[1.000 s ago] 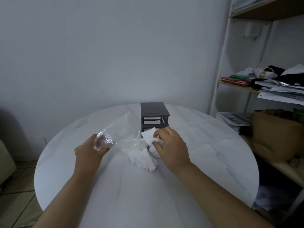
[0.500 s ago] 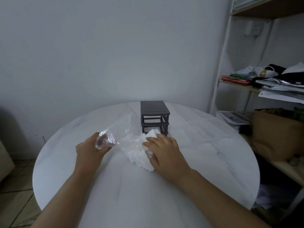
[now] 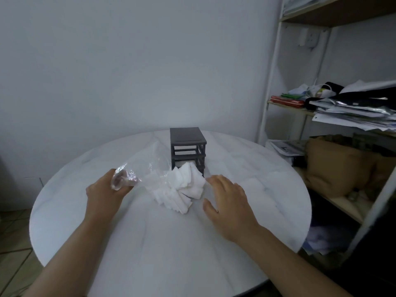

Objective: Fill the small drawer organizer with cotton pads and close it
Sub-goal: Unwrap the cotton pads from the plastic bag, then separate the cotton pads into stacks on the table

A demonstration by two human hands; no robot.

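Observation:
A small dark grey drawer organizer (image 3: 187, 144) stands at the middle of the round white table (image 3: 257, 183). In front of it lies a spilled heap of white cotton pads (image 3: 182, 187), partly covering its lowest level. A clear plastic bag (image 3: 145, 168) stretches from the heap to my left hand (image 3: 105, 189), which grips the bag's bunched end. My right hand (image 3: 227, 200) hovers just right of the heap with fingers spread and holds nothing.
A white shelf unit (image 3: 270, 82) stands to the right, stacked with papers, clothes and a brown bag (image 3: 334, 168). A plain wall is behind the table. Tiled floor shows at the lower left.
My right hand has let go of the cotton pads and pulled back to the right, leaving the heap fanned out before the organizer. My left hand still grips the bag.

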